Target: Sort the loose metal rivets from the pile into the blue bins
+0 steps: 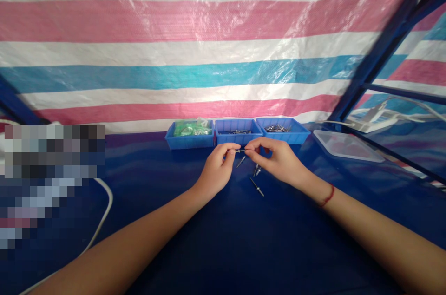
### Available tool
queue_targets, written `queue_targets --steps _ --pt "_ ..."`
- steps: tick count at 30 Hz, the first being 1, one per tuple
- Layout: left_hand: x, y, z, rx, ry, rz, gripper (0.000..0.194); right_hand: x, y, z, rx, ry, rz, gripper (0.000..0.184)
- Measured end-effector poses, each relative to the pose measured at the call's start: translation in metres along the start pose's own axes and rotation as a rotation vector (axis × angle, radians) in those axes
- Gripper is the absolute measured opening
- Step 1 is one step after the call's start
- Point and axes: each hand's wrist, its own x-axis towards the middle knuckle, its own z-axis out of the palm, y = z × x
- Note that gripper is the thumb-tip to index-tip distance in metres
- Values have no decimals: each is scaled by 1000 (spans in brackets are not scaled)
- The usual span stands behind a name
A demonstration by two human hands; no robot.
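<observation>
My left hand [220,165] and my right hand [273,158] meet in front of the blue bins, each in a pinch. Between their fingertips lies a small slim metal pin [240,150], held level with one end in each hand. Its finer details are too small to make out. Just below the hands, similar pins with a thicker silver part and a dark thin end rest on the dark blue table: one pin [241,161] under the fingers, a few beside my right thumb, and another pin [257,186] nearer to me.
Three blue bins stand in a row at the back: a left bin [190,145] with green and clear bags, a middle bin [237,137] and a right bin [291,137] with loose metal pieces. A clear plastic lid [348,145] lies to the right. A white cable [108,202] curves at left.
</observation>
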Motion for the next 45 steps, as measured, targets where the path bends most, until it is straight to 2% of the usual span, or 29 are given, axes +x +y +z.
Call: queue_targets --steps 7,18,27,31,33,36,40,42,45 --pt "-2 3 2 -5 -110 -8 21 -2 -7 1 -18 8 -41 7" --pt "-2 4 2 -56 -82 -12 16 -3 -9 2 -3 41 -53 8" --pt "-4 7 0 -25 62 53 10 -3 -2 2 9 32 -50 8" --pt "-5 6 0 -2 65 55 13 -3 -3 4 25 -15 -30 14" --pt "-6 6 1 30 52 52 24 -3 -1 6 48 -27 8 19" --pt "-8 8 2 261 25 55 35 1 11 4 88 57 144 26" --pt "-12 11 3 656 -77 59 29 8 41 -13 36 325 369 29" --pt "-12 11 3 732 -129 25 30 10 56 -23 -34 420 446 29" --pt "-10 9 1 720 -185 -38 24 10 71 -33 -125 482 521 30"
